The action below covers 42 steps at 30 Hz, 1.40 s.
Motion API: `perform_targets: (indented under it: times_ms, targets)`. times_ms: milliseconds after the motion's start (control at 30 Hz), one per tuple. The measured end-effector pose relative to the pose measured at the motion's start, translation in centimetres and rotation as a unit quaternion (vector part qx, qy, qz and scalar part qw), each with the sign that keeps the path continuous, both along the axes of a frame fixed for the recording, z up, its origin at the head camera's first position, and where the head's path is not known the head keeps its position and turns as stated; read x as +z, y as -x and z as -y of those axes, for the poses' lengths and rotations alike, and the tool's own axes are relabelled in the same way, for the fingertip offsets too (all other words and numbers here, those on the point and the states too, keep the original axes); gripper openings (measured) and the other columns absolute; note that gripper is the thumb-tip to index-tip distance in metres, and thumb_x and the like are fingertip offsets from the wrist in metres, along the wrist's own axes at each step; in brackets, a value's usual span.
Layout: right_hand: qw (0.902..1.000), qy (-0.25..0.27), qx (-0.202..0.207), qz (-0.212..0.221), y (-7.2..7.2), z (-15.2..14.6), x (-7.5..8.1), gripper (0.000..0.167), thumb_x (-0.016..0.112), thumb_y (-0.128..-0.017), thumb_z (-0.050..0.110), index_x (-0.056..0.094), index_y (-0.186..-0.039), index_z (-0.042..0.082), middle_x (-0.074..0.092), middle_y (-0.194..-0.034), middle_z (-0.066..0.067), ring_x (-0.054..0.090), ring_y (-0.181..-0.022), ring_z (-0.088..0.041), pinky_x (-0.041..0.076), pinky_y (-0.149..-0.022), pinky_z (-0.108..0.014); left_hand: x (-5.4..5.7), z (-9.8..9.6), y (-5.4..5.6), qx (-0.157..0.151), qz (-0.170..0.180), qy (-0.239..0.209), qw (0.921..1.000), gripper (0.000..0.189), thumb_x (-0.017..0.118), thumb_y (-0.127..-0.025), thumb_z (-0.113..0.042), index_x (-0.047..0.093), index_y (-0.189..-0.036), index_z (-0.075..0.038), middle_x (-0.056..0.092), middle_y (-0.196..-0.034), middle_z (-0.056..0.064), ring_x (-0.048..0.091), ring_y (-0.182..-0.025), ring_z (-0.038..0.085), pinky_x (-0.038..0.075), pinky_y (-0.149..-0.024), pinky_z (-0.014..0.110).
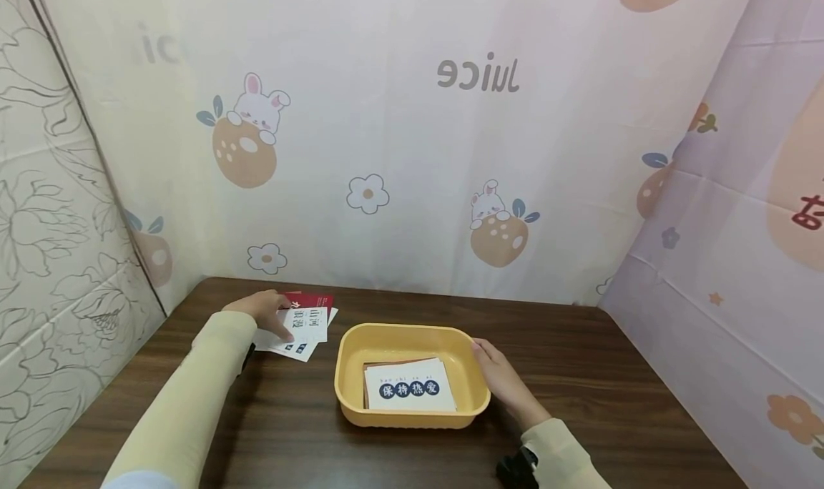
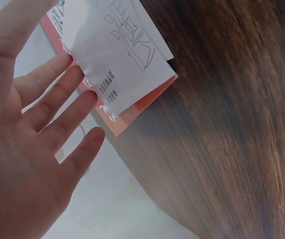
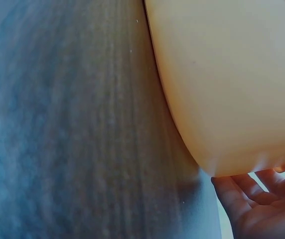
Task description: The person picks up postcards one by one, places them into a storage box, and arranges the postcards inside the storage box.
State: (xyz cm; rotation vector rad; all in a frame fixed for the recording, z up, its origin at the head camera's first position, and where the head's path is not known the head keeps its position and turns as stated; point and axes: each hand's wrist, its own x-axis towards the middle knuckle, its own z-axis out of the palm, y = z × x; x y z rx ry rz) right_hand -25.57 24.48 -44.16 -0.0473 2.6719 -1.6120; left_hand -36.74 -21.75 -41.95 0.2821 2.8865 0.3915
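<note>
My left hand [image 1: 260, 309] reaches over a loose pile of printed cards [image 1: 314, 324] at the back left of the table. Its fingers are extended and spread, with fingertips at the edge of a white card [image 2: 127, 74] in the left wrist view. Under that card show a red edge and an orange one. My right hand [image 1: 501, 374] holds the right end of a yellow plastic basin [image 1: 412, 419], partly hidden by the wall in the right wrist view. Inside the basin lies a small stack of cards, its top card [image 1: 410, 403] white with dark blue round characters.
The dark wood table [image 1: 579, 374] carries the basin near its middle front. Behind it hangs a pale curtain [image 1: 386, 131] with rabbits and fruit. Patterned cloth also borders the left and right sides.
</note>
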Motion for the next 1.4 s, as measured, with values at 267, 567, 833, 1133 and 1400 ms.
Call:
perform_targets:
  times_ms: [267,567,833,1133,1400]
  targets:
    - [1.0,0.0,0.002,0.002,0.1,0.0,-0.3,0.05,0.035,-0.11,0.033,0.045,-0.144,-0.003,0.055,-0.135,-0.024,0.06,-0.113,-0.031,0.051,-0.092,-0.045,-0.2,0.1,0.3,0.002,-0.01,0.001,0.9999,0.083,0.094,-0.062,-0.047,0.065,-0.128,-0.007,0.055,-0.124,0.023,0.051,-0.113,0.041,0.045,-0.093,0.064]
    - [1.0,-0.005,0.003,0.001,0.1,-0.1,-0.2,0.052,0.035,-0.11,0.033,0.043,-0.145,-0.005,0.052,-0.139,-0.025,0.058,-0.117,-0.032,0.049,-0.096,-0.049,-0.2,0.3,1.0,-0.002,-0.039,-0.037,0.9985,0.083,0.097,-0.06,-0.04,0.055,-0.124,-0.007,0.05,-0.116,0.022,0.054,-0.1,0.037,0.049,-0.09,0.06]
    - [1.0,-0.007,0.002,-0.002,0.0,-0.1,-0.2,0.051,0.035,-0.11,0.032,0.044,-0.145,-0.004,0.053,-0.138,-0.024,0.058,-0.116,-0.032,0.049,-0.096,-0.048,0.1,0.4,1.3,-0.028,-0.052,-0.044,0.9973,0.06,0.09,-0.075,-0.027,0.058,-0.12,-0.005,0.063,-0.119,0.018,0.058,-0.105,0.033,0.046,-0.096,0.056]
    - [1.0,-0.008,0.002,0.0,0.1,-0.1,-0.1,0.05,0.035,-0.11,0.034,0.045,-0.144,-0.003,0.055,-0.135,-0.023,0.06,-0.113,-0.03,0.05,-0.093,-0.045,0.7,0.8,0.9,-0.027,-0.056,-0.044,0.997,0.033,0.073,-0.093,-0.017,0.06,-0.121,-0.007,0.064,-0.119,0.019,0.059,-0.098,0.03,0.049,-0.091,0.052]
    - [1.0,-0.007,0.002,0.003,0.3,-0.2,-0.5,0.05,0.035,-0.11,0.033,0.044,-0.145,-0.002,0.053,-0.138,-0.023,0.059,-0.116,-0.03,0.05,-0.095,-0.047,1.4,0.9,0.3,-0.048,-0.079,-0.109,0.9898,0.021,0.063,-0.098,-0.011,0.062,-0.118,-0.006,0.063,-0.12,0.021,0.06,-0.098,0.031,0.052,-0.077,0.044]
